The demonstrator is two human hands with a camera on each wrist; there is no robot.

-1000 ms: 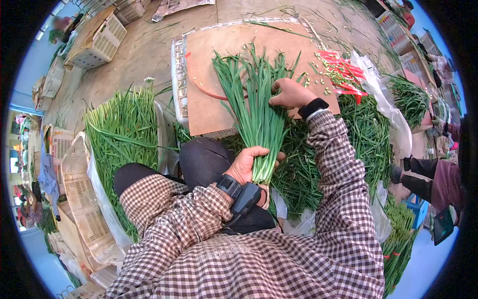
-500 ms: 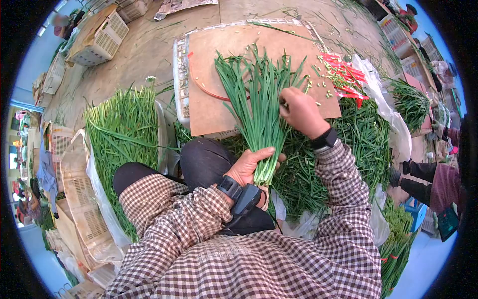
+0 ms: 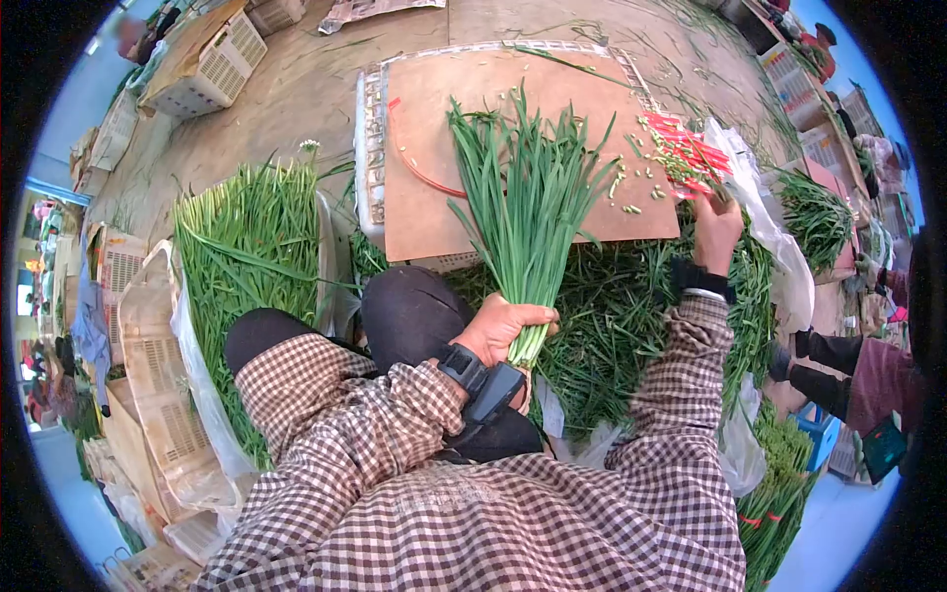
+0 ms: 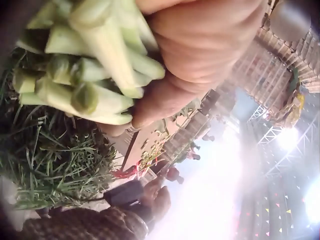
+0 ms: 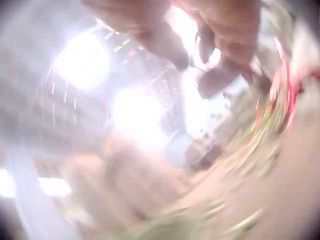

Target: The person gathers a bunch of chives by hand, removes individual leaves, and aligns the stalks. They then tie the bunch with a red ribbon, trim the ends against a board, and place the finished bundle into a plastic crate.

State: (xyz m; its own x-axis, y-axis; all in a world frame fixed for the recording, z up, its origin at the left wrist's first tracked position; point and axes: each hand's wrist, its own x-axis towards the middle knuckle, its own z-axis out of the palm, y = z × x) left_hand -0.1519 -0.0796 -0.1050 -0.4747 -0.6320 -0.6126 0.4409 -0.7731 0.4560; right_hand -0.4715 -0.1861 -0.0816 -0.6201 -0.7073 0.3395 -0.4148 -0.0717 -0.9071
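My left hand point(image 3: 503, 328) grips a bunch of garlic chives point(image 3: 528, 187) round its pale lower stems. The green leaves fan out over a brown board point(image 3: 424, 217). In the left wrist view the cut stem ends point(image 4: 87, 97) stick out beside the fingers point(image 4: 195, 45). My right hand point(image 3: 718, 235) is off the board's right edge, its fingertips right at a pile of red strips point(image 3: 681, 148). In the blurred right wrist view its loosely bent fingers point(image 5: 220, 82) have a gap between the tips, with a thin dark strand there.
Pale green stem bits point(image 3: 631, 209) and a curved red band point(image 3: 419, 170) lie on the board. A crate of chives point(image 3: 252, 232) stands at the left. Loose leaves point(image 3: 612, 326) heap beneath the board's right side, beside white plastic sheeting point(image 3: 784, 261). Another person's legs point(image 3: 829, 360) show at right.
My right hand has moved from the chive leaves rightward to the red strips, and its fingers have loosened. The left hand keeps its grip on the bunch, which has shifted slightly right.
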